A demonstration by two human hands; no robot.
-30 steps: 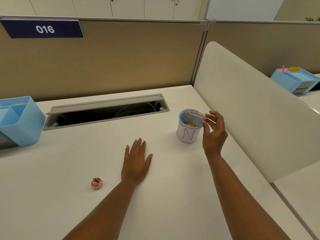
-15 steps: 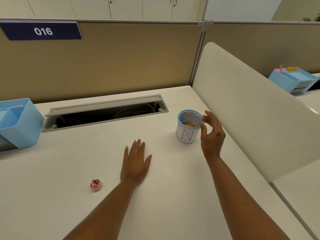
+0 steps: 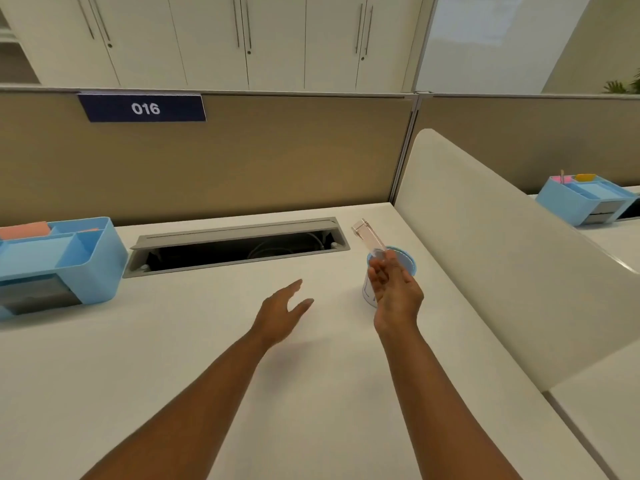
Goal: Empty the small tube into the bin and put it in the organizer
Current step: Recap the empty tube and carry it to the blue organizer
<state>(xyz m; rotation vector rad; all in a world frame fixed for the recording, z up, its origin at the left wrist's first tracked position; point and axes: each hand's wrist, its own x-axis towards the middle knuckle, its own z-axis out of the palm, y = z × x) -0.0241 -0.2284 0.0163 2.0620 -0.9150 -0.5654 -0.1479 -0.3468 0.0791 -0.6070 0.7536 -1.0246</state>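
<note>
My right hand (image 3: pixel 394 292) holds a small clear tube (image 3: pixel 369 235) by its lower end, its open end tilted up and to the left. The tube looks empty. Right behind that hand stands the bin (image 3: pixel 408 263), a small white cup with a blue rim, mostly hidden by my fingers. My left hand (image 3: pixel 282 315) hovers over the desk left of the bin, fingers apart, holding nothing. The light blue organizer (image 3: pixel 86 258) with several compartments sits at the desk's far left.
An open grey cable tray (image 3: pixel 239 245) runs along the back of the white desk (image 3: pixel 173 358). A tan partition stands behind it and a white divider (image 3: pixel 502 254) closes off the right side. A second blue organizer (image 3: pixel 585 202) sits on the neighbouring desk.
My right hand has lifted the tube off the bin's rim and turned its open end upward. My left hand has risen off the desk. The view has tilted up, hiding the small pink cap.
</note>
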